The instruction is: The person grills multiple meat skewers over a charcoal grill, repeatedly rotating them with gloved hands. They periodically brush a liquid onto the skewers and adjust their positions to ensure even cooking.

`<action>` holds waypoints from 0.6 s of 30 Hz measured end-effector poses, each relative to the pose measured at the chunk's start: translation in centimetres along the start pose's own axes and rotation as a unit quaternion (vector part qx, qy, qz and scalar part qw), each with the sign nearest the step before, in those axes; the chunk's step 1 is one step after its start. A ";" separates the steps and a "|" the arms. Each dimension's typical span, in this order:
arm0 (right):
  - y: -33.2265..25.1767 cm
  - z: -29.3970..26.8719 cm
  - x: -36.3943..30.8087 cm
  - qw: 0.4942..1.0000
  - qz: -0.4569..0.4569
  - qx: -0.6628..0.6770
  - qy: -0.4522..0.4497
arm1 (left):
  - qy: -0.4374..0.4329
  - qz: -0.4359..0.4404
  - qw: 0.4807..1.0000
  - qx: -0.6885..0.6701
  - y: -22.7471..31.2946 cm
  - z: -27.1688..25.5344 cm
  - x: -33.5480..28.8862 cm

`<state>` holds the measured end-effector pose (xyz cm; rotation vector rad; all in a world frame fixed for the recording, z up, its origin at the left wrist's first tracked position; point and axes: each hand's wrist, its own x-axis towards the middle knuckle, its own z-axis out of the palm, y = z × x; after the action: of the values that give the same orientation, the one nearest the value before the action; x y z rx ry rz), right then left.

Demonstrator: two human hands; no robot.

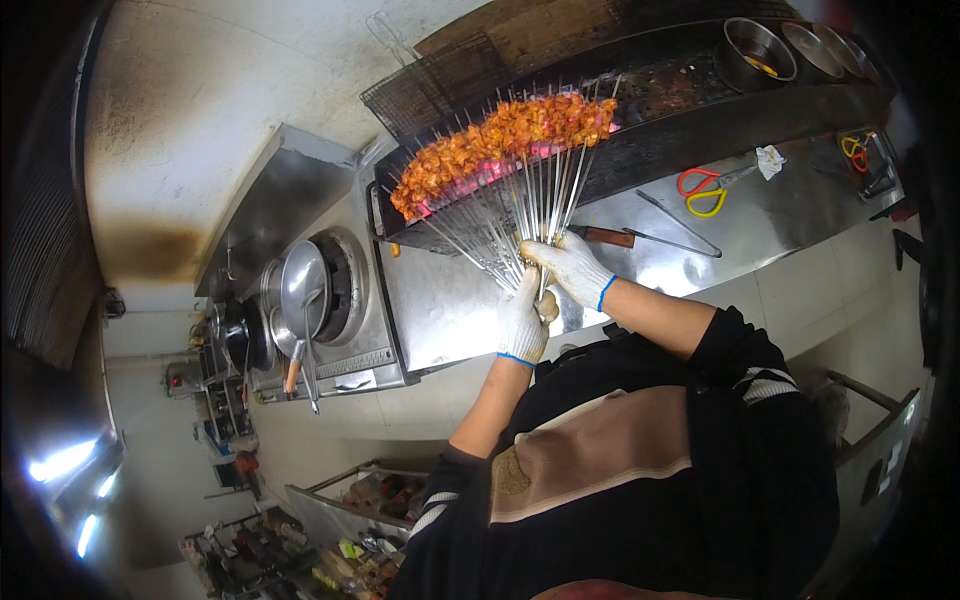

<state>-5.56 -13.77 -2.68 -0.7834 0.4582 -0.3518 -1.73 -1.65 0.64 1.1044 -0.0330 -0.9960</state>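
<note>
"So, what are both hands up to?"

"The left grip [522, 325], in a white knit glove, is clamped around the near ends of a fan of metal skewers [545, 195]. The right grip [572, 270], gloved alike, is clamped on the same bunch, just beyond and to the right of the left one."

"And the food?"

"Orange-red chunks [510, 140] crowd the far ends of the skewers, beyond both grips, above a pink glow in the long black grill [660, 150]."

"Anything near the right grip?"

"Just to its right, a wooden handle [608, 237] and dark tongs [672, 243] lie on the steel worktop [440, 310]. Farther right are scissors [722, 182] with one red and one yellow loop."

"Left of the left grip?"

"Well apart from it, a round metal pan [303, 275] sits by the burner [357, 290]."
</note>
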 end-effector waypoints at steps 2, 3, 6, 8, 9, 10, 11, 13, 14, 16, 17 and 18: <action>-0.1 -0.1 -0.1 1.000 -0.005 -0.026 0.008 | 0.023 0.017 1.000 0.012 -0.2 0.4 0.0; -0.2 -0.2 -0.2 0.999 -0.011 -0.034 0.011 | 0.022 0.033 0.999 0.012 -0.2 0.5 -0.1; -0.4 -0.3 -0.4 0.997 -0.016 -0.071 0.030 | 0.047 0.030 0.998 0.021 -0.2 0.9 -0.2; -0.6 -0.4 -0.5 0.995 -0.017 -0.090 0.042 | 0.051 0.034 0.998 0.031 -0.3 1.1 -0.2; -0.6 -0.5 -0.5 0.994 -0.018 -0.095 0.047 | 0.059 0.038 0.997 0.036 -0.3 1.2 -0.2; -0.7 -0.5 -0.5 0.993 -0.015 -0.102 0.051 | 0.059 0.036 0.997 0.030 -0.4 1.3 -0.1; -0.8 -0.6 -0.6 0.993 -0.012 -0.105 0.057 | 0.064 0.035 0.997 0.025 -0.4 1.3 -0.1; -0.9 -0.8 -0.7 0.991 0.007 -0.110 0.072 | 0.067 0.035 0.997 0.019 -0.5 1.5 -0.1; -0.9 -0.8 -0.7 0.992 -0.006 -0.110 0.062 | 0.066 0.034 0.997 0.018 -0.5 1.5 -0.1; -1.0 -1.0 -0.8 0.994 -0.016 -0.096 0.047 | 0.063 0.034 0.997 0.019 -0.5 1.6 -0.1; -1.0 -1.0 -0.9 0.995 -0.024 -0.092 0.036 | 0.062 0.035 0.997 0.020 -0.5 1.6 -0.1; -1.1 -1.1 -0.9 0.996 -0.027 -0.083 0.023 | 0.063 0.037 0.997 0.023 -0.5 1.6 -0.2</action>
<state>-7.08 -14.71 -2.35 -0.9530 0.5157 -0.3864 -2.91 -2.77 1.15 1.1990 0.0047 -0.8608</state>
